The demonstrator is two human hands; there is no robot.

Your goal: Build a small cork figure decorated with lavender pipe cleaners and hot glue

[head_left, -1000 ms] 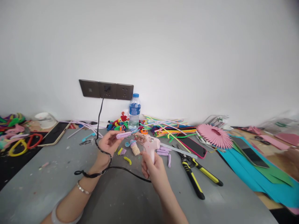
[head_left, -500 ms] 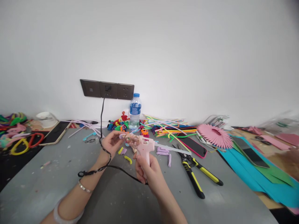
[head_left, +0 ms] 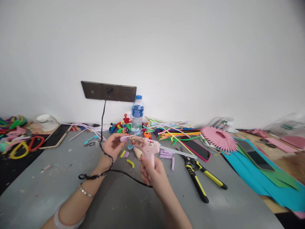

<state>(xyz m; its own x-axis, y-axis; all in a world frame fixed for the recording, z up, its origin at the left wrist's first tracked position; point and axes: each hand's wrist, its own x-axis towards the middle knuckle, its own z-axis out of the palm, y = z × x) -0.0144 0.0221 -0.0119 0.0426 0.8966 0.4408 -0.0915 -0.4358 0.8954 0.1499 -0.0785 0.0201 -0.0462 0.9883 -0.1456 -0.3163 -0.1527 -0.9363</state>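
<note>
My right hand (head_left: 152,171) is closed round the handle of a pink hot glue gun (head_left: 150,149), which has a clear glue stick (head_left: 177,152) poking out of its back. The gun's glue-crusted nozzle points left toward my left hand (head_left: 113,146). Between the fingertips of that hand is a small lilac pipe cleaner piece (head_left: 124,139), close to the nozzle tip; whether they touch I cannot tell. Short folded lilac pieces (head_left: 166,154) and a yellow piece (head_left: 130,163) lie on the grey table. The gun's black cord (head_left: 102,127) runs over my left forearm.
Yellow-black pliers (head_left: 201,175) lie to the right, near a pink-edged phone (head_left: 197,149). A water bottle (head_left: 137,114) stands by the wall below the socket panel (head_left: 108,91). Pipe cleaners (head_left: 176,132) are heaped behind. Red and yellow scissors (head_left: 27,148) lie left; blue paper sheets (head_left: 252,178) right.
The glue gun has shifted slightly to the right, its nozzle drawing back from the lilac piece, which now shows more. My left hand has barely moved.
</note>
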